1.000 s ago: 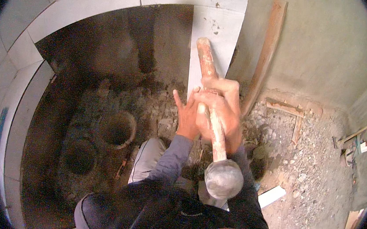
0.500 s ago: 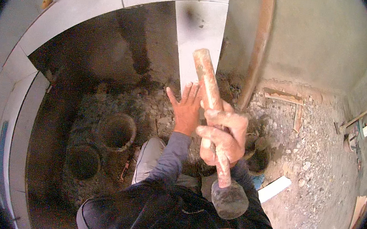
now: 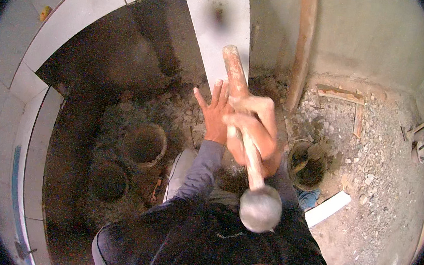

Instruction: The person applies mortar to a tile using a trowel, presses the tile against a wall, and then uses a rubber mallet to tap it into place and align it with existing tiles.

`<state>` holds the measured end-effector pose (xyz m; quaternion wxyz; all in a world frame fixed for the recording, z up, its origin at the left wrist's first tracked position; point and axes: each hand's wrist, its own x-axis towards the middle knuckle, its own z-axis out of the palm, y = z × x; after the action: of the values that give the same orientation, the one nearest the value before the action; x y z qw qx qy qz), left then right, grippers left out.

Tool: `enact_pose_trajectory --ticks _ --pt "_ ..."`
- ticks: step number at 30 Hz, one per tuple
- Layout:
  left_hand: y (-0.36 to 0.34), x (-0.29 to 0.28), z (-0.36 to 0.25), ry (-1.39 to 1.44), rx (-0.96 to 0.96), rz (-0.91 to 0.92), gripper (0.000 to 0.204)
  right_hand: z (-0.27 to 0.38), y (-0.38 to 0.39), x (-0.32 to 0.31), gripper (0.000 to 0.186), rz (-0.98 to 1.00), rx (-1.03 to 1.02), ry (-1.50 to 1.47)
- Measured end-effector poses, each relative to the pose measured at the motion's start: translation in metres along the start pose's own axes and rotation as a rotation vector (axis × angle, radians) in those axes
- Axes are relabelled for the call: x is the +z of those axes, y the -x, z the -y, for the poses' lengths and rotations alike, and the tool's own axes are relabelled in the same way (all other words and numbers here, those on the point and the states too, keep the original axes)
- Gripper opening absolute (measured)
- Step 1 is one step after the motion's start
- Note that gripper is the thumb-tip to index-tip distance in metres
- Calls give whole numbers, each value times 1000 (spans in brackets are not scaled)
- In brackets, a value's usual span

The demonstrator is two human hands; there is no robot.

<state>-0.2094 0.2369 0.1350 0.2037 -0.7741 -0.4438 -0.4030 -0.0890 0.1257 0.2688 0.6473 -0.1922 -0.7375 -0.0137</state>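
Observation:
My left hand (image 3: 216,113) has its fingers spread against the lower part of a white tile strip (image 3: 202,24), which runs up to the curved tiled edge. Just right of it, my right hand (image 3: 250,128) is wrapped round the worn wooden handle (image 3: 234,68) of a mallet, whose rounded grey head (image 3: 260,208) hangs below the hand, over my dark clothing. The handle's top end overlaps the tile in the view, and the right hand hides part of my left hand.
Two round containers (image 3: 147,141) sit in the dark rubble-strewn recess at left. At right stand a bucket (image 3: 310,167) and a long wooden plank (image 3: 303,44) along the plastered wall. A white offcut (image 3: 327,207) and wood scraps (image 3: 341,94) lie on the gritty floor (image 3: 362,218).
The right hand and mallet dropped in the picture, then moved back up and slightly left. My left hand stays spread at the tile strip. The view has shifted slightly.

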Motion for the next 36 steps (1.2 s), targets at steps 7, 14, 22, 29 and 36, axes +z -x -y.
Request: enact_pose_trajectory --ticks 7,14,22,29,36 --pt "7 2 -1 -440 34 130 60 -2 9 -5 20 -21 80 47" --pt "-3 -19 16 -198 91 -9 104 27 169 -21 23 -291 231 107" --pt "-6 -26 13 -387 155 62 97 34 239 -10 28 16 478 -147" --pt "-1 -19 19 -482 141 120 105 -44 231 32 28 -24 332 -65" --pt "1 -20 20 -441 151 115 101 -49 240 29 30 -88 307 -147"
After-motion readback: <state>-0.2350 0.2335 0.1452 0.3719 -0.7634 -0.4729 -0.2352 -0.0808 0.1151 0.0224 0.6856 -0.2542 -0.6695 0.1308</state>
